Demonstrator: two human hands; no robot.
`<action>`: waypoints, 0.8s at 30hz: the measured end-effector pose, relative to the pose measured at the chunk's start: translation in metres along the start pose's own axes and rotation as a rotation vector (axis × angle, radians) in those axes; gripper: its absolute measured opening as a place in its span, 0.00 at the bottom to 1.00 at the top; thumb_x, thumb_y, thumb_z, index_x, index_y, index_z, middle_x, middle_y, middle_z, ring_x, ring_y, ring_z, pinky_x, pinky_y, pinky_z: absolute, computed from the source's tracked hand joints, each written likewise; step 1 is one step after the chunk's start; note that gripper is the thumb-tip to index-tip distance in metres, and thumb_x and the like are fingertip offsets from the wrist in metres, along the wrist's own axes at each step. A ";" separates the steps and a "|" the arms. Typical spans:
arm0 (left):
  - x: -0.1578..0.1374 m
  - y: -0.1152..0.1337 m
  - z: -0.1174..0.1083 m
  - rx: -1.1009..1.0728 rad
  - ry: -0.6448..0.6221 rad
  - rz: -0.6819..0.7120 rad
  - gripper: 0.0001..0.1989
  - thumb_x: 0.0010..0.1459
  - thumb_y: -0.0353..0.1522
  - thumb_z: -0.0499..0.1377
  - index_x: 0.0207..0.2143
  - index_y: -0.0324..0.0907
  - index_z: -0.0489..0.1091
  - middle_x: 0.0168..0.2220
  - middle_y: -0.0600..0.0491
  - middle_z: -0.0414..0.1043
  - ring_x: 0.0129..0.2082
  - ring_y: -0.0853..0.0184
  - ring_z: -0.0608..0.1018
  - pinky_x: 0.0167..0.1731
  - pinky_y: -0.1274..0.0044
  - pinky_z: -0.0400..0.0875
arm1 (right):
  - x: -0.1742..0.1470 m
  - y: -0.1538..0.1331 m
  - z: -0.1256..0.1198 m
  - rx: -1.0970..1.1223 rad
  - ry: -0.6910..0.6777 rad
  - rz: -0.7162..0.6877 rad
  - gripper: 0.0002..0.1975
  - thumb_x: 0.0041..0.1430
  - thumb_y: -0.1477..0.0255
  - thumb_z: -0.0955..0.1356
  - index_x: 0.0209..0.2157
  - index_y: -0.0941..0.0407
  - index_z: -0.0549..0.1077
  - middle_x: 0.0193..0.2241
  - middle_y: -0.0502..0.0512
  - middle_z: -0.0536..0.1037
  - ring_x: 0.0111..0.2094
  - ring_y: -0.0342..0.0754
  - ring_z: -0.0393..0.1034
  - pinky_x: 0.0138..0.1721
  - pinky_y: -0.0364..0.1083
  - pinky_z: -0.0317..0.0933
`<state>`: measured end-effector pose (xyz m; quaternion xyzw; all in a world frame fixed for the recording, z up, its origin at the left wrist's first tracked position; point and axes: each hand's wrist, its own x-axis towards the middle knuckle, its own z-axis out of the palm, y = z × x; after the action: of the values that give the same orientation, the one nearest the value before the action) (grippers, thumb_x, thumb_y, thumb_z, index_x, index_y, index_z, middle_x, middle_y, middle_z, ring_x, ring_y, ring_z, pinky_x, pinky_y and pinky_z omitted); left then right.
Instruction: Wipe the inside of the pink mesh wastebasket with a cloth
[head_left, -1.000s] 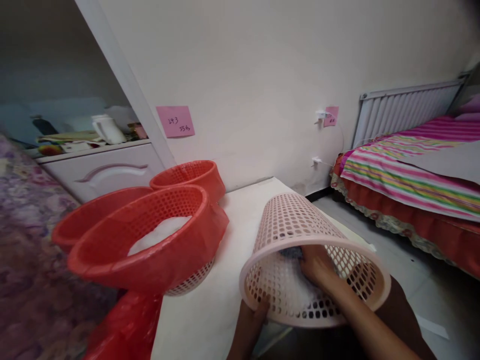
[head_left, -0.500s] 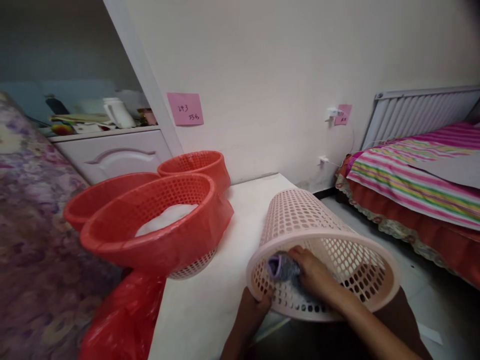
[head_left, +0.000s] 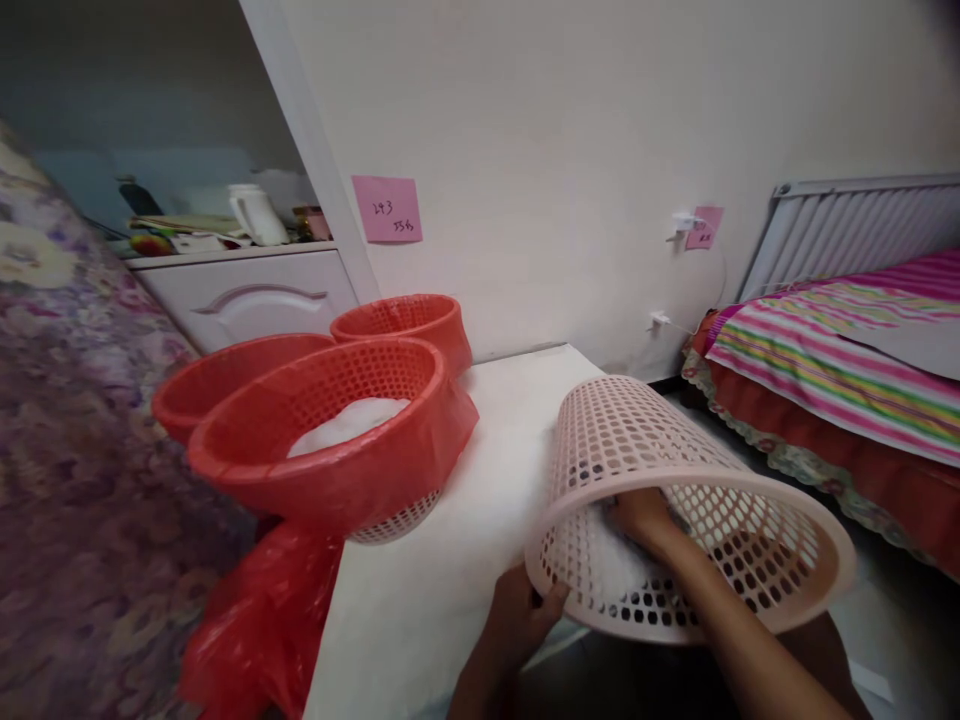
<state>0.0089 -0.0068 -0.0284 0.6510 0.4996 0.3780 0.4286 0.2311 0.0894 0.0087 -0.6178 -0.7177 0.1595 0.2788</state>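
A pale pink perforated basket [head_left: 645, 440] lies on its side at the edge of a white table [head_left: 450, 520], its open mouth towards me. My left hand [head_left: 525, 612] grips the lower left of its rim. My right hand [head_left: 641, 515] reaches deep inside, pressed to the inner wall, its fingers partly hidden behind the mesh. The grey-purple cloth it held is now out of sight under the hand.
Three red baskets stand to the left: the front one [head_left: 247, 480] lined with a red bag [head_left: 262, 620] over something white, a second [head_left: 225, 365] behind it, a third [head_left: 397, 315] by the wall. Striped bed [head_left: 847, 340] on the right, floral fabric [head_left: 75, 450] on the left.
My right hand has pushed deeper into the pink basket, taking the cloth out of sight. The basket's mouth has swung a little to the right. My view has shifted right.
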 end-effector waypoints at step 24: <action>-0.029 0.108 -0.047 0.300 0.316 0.039 0.15 0.60 0.33 0.53 0.47 0.43 0.73 0.35 0.54 0.80 0.29 0.69 0.76 0.32 0.78 0.66 | -0.029 -0.036 -0.016 0.489 0.146 0.008 0.26 0.43 0.69 0.64 0.48 0.56 0.69 0.47 0.61 0.73 0.55 0.60 0.63 0.60 0.58 0.51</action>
<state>-0.0053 -0.0413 0.0867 0.6497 0.5987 0.4047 0.2359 0.2147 0.0522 0.0360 -0.5447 -0.6334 0.2842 0.4704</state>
